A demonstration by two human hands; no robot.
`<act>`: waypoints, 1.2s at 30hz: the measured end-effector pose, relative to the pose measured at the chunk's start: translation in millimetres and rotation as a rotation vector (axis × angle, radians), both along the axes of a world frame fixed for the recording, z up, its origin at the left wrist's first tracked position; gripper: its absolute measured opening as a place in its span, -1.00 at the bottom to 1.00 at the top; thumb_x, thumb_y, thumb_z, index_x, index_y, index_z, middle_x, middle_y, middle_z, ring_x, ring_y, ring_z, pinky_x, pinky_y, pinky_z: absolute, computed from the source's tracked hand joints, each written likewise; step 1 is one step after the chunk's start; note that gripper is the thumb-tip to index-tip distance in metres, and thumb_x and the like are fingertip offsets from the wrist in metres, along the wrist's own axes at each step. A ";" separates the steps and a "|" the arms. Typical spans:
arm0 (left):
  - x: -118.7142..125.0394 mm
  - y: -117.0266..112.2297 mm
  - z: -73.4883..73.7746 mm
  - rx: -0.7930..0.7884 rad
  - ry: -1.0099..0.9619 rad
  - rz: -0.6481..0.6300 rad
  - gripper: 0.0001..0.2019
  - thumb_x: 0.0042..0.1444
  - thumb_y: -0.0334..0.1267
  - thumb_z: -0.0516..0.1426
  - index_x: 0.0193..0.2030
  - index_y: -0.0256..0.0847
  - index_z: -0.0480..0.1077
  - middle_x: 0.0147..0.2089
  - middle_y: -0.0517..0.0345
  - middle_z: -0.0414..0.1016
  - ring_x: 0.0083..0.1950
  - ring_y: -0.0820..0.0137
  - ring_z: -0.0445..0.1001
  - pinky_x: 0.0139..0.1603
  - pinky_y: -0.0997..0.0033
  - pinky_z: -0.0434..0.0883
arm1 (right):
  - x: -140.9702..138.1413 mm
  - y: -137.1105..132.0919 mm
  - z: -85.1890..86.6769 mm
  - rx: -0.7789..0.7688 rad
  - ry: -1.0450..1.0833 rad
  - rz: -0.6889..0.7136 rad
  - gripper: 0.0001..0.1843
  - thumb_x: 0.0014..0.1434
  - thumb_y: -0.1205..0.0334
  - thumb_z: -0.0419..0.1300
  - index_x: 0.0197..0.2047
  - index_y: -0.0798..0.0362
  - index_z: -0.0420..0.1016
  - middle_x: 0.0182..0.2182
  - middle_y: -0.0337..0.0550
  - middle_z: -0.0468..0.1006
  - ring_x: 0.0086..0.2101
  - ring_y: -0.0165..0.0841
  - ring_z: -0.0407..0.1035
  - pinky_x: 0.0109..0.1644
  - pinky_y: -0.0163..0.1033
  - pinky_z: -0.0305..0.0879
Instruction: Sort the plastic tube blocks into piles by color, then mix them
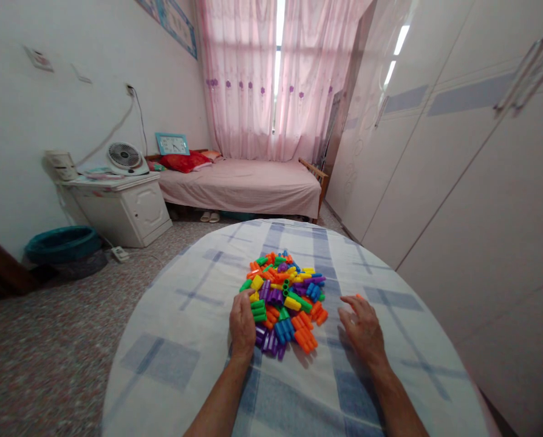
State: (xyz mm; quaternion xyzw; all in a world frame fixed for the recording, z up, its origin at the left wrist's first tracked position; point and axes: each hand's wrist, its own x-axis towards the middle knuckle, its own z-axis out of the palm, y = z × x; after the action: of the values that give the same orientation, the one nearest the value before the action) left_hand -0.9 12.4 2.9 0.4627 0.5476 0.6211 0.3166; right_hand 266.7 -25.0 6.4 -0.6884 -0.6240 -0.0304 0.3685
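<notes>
Head camera: shows a loose heap of glossy orange, green, purple, yellow and blue plastic pieces (276, 297) just below mid-frame, on a round blue-and-white checked tablecloth (162, 364). Has the bare left hand (243, 321) along the heap's left edge, fingers together, slightly curved. Has the bare right hand (365, 331) apart, right of the heap, fingers parted and bent, near a small, partly hidden orange piece (359, 297).

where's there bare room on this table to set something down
Bare tablecloth stretches from the left hand to its left edge, and between the plastic pieces and its far edge. Crowded: mid-table, where pieces heap beside the left hand.
</notes>
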 end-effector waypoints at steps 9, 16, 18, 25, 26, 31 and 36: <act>0.8 -1.9 4.5 -0.003 -0.002 0.008 -0.62 0.23 -0.08 -0.11 -0.19 -0.20 0.47 -0.10 0.06 0.50 -0.02 0.34 0.44 0.06 0.31 0.36 | -28.3 -2.5 -0.9 -0.140 0.070 0.302 -0.55 0.03 0.15 0.13 0.02 0.05 0.40 -0.08 -0.09 0.49 -0.06 -0.23 0.34 0.08 -0.09 0.22; 0.1 -0.5 1.6 -0.002 0.010 -0.007 -0.61 0.23 -0.07 -0.12 -0.17 -0.20 0.46 -0.07 0.05 0.49 0.00 0.32 0.43 0.08 0.29 0.35 | -28.6 0.2 -1.2 -0.125 0.097 0.251 -0.57 0.05 0.17 0.10 0.00 0.09 0.41 -0.10 -0.05 0.50 -0.06 -0.23 0.35 0.08 -0.09 0.22; 0.1 -0.1 1.3 0.004 0.013 -0.002 -0.61 0.23 -0.07 -0.12 -0.17 -0.20 0.46 -0.08 0.05 0.49 0.00 0.31 0.43 0.09 0.27 0.34 | -26.8 0.1 -0.3 -0.108 0.108 0.230 -0.58 0.05 0.16 0.08 0.00 0.07 0.40 -0.10 -0.07 0.50 -0.07 -0.23 0.35 0.07 -0.09 0.23; 0.2 -0.3 0.6 0.010 0.005 0.001 -0.61 0.22 -0.06 -0.11 -0.17 -0.20 0.46 -0.09 0.04 0.50 0.00 0.30 0.43 0.11 0.26 0.34 | 2.6 -0.9 7.0 0.083 0.005 -0.181 -0.60 0.09 0.00 0.02 -0.10 0.06 0.39 -0.15 0.04 0.49 -0.13 -0.11 0.33 0.00 -0.02 0.21; 0.2 -0.4 0.4 0.012 0.009 -0.001 -0.61 0.22 -0.06 -0.11 -0.17 -0.20 0.46 -0.08 0.04 0.50 0.01 0.30 0.43 0.11 0.26 0.34 | 9.1 -1.2 7.7 0.099 0.011 -0.254 -0.58 0.09 -0.02 0.01 -0.11 0.08 0.39 -0.16 0.06 0.49 -0.14 -0.11 0.33 -0.02 -0.03 0.21; 0.2 -0.3 0.3 0.003 0.011 -0.009 -0.62 0.23 -0.08 -0.12 -0.15 -0.20 0.45 -0.07 0.05 0.49 0.02 0.32 0.43 0.12 0.27 0.33 | 34.4 -3.9 7.0 0.035 0.087 -0.527 -0.54 0.07 -0.06 0.00 -0.11 0.09 0.40 -0.16 0.06 0.49 -0.16 -0.08 0.33 -0.11 -0.05 0.23; 0.3 -0.3 1.2 -0.008 -0.004 -0.008 -0.63 0.23 -0.10 -0.12 -0.16 -0.20 0.46 -0.08 0.06 0.49 0.01 0.33 0.43 0.11 0.29 0.34 | 37.9 -6.1 2.2 -0.140 0.091 -0.585 -0.56 0.09 -0.02 0.03 -0.05 0.04 0.38 -0.09 0.04 0.46 -0.14 -0.09 0.33 -0.13 -0.06 0.22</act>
State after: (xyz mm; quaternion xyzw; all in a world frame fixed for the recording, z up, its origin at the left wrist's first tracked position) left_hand -0.6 12.0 4.1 0.4626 0.5475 0.6186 0.3220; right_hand 304.7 -31.1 8.6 -0.8631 -0.3827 -0.0612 0.3236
